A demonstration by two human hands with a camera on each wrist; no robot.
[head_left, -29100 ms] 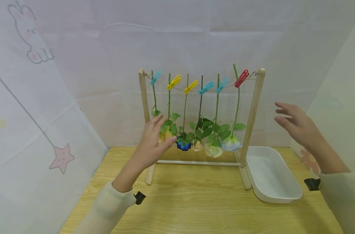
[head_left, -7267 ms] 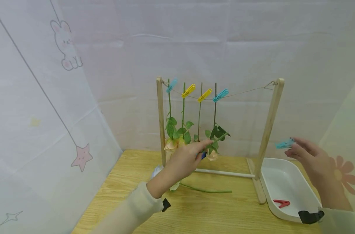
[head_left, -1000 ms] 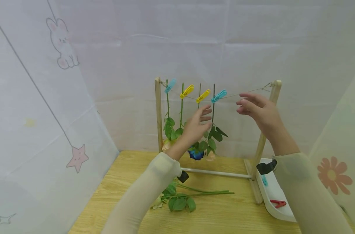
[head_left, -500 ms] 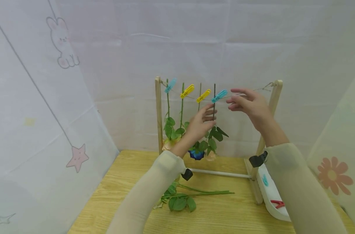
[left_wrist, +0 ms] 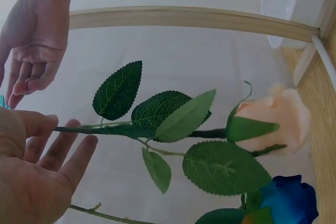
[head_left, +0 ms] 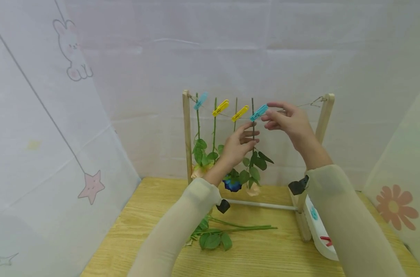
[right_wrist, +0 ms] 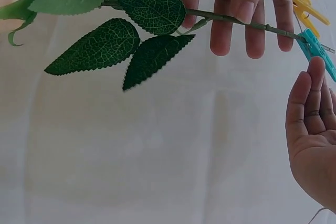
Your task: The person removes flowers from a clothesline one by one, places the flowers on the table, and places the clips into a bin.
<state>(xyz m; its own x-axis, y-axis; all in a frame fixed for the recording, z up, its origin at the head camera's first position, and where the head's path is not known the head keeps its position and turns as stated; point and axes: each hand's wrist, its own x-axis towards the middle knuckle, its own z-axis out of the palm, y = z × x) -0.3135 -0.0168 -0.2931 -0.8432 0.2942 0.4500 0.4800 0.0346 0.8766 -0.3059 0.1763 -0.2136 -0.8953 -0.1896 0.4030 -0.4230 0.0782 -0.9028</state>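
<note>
A peach rose [left_wrist: 275, 121] hangs head down by its dark stem from a blue clothespin [head_left: 259, 113] on a string. My left hand [head_left: 235, 148] holds this stem just under the clothespin, thumb in front and fingers behind. My right hand [head_left: 293, 125] has thumb and forefinger at the handle end of the clothespin, which still grips the stem. In the right wrist view, right fingertips [right_wrist: 314, 66] touch the clothespin. Left of it hang several more roses, including a blue rose [head_left: 232, 184], on yellow clothespins [head_left: 240, 114] and a pale blue clothespin [head_left: 201, 100].
The string spans a wooden frame [head_left: 187, 134] with a white lower bar [head_left: 261, 205]. Cut roses [head_left: 213, 236] lie on the table [head_left: 258, 257] in front. At the right, partly behind my sleeve, a white tray [head_left: 320, 244] holds a blue and a red clothespin.
Two roses that hung at the right are now on the table, their clothespins in the tray. In the last second both hands close in on the peach rose's stem and clothespin; the rose shifts slightly right.
</note>
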